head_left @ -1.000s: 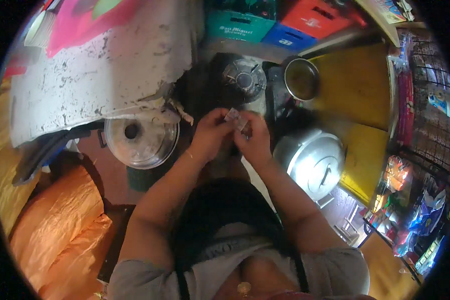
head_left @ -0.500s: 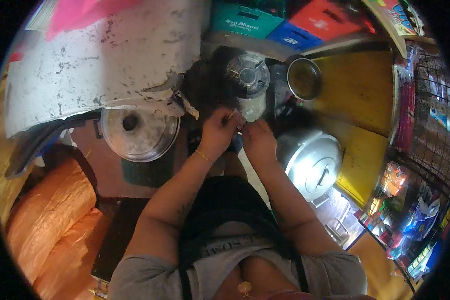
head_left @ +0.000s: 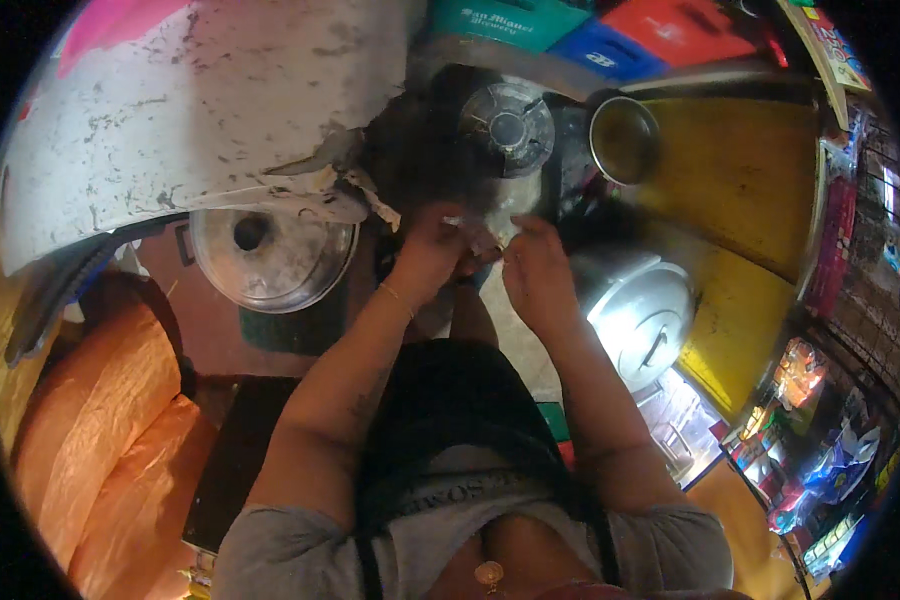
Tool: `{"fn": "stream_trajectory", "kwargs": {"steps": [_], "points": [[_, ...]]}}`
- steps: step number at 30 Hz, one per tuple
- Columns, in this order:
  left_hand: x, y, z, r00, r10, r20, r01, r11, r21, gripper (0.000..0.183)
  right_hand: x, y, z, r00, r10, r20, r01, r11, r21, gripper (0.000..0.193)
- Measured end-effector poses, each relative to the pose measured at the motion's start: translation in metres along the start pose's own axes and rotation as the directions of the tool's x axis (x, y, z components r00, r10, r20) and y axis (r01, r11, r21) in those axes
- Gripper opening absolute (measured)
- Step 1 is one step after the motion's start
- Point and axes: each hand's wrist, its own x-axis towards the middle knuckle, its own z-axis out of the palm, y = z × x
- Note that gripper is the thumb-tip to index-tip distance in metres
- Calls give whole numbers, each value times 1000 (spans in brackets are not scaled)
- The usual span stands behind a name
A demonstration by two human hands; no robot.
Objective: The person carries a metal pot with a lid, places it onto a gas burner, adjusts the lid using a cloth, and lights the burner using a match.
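My left hand is closed around a small pale box that looks like a matchbox; blur hides its details. A short way to the right, my right hand has its fingers pinched together. Something tiny and pale shows at its fingertips, too small to name. The two hands are slightly apart. Beyond them stands a round gas burner, with no flame visible on it.
A lidded metal pot stands right of my right hand. Left lies a round aluminium lid with a dark knob. A dark pan sits beside the burner. A stained white panel with a torn edge juts in at upper left.
My hands have moved apart; the right one has drawn away from the small box in the left. The whole view has shifted slightly.
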Motion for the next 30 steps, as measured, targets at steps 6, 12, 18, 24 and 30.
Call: {"fn": "stream_trajectory", "kwargs": {"steps": [6, 12, 18, 24, 30], "points": [[2, 26, 14, 978, 206, 34, -194, 838, 510, 26, -5, 14, 35, 972, 231, -42, -173, 826, 536, 14], [0, 56, 18, 972, 234, 37, -237, 955, 176, 11, 15, 16, 39, 994, 53, -93, -6, 897, 442, 15], [17, 55, 31, 941, 333, -57, -305, 909, 283, 11, 18, 32, 61, 972, 145, -185, -49, 895, 443, 10], [17, 63, 54, 454, 877, -157, -740, 470, 481, 11, 6, 66, 100, 794, 592, -135, -463, 734, 497, 20], [101, -55, 27, 786, 567, -245, -267, 670, 693, 10, -3, 67, 125, 819, 554, -150, -487, 808, 331, 21]]}}
